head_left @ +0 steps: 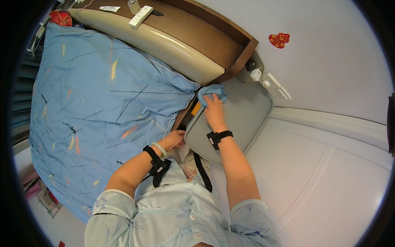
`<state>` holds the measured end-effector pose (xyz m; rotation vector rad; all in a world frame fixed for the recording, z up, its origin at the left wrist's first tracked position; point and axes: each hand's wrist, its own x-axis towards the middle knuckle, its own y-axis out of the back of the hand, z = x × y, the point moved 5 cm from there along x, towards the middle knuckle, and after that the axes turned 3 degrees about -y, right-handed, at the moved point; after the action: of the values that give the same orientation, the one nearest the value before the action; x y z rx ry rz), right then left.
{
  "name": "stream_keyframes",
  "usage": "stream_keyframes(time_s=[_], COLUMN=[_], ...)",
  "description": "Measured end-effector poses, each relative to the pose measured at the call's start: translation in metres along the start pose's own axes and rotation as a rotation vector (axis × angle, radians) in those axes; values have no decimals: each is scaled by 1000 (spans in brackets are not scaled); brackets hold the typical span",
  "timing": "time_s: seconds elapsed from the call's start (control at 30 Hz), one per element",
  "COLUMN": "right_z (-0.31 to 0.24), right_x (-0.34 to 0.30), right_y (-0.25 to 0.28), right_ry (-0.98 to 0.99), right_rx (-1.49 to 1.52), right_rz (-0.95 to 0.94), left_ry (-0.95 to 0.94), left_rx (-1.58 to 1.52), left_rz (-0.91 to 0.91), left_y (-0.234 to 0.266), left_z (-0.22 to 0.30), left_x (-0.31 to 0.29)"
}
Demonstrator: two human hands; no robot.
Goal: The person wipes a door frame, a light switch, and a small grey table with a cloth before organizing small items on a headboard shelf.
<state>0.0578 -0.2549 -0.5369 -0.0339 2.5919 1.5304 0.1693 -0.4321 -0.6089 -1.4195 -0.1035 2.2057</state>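
Note:
A light blue cloth (213, 93) lies bunched at the far left part of a grey tabletop with rounded corners (242, 111). My right hand (214, 112) presses down on this cloth, its fingers bent over it. Close to the tabletop's near left corner is my left hand (174, 140), between the bed and the tabletop. Its fingers are loosely curled and apart, and I see nothing held in them. Whether they touch the tabletop's edge is hard to make out. A small orange-yellow object (196, 108) shows beside the cloth, at the tabletop's left edge.
A bed with a blue patterned cover (107, 103) fills the left side. Behind it runs a brown headboard shelf (185, 31) carrying a white power strip (142, 16) and a small bottle (133, 6). Wall sockets (271, 83) sit beyond the tabletop; a white panelled surface (312, 164) stands right.

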Motion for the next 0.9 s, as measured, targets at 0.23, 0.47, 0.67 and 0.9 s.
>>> stream_keyframes(time_s=[0.23, 0.47, 0.67, 0.9], right_z=[-42, -30, 34, 110], right_x=[-95, -153, -201, -242], right_y=[-31, -47, -24, 25], right_ry=[151, 181, 91, -126], right_rx=[183, 332, 311, 61], right_rz=[-235, -346, -276, -298], left_ry=[14, 46, -16, -113], left_rx=[-273, -334, -173, 37], left_rz=[117, 10, -41, 232], left_y=[4, 0, -24, -20], left_z=[-6, -20, -19, -20], left_x=[3, -1, -6, 26])
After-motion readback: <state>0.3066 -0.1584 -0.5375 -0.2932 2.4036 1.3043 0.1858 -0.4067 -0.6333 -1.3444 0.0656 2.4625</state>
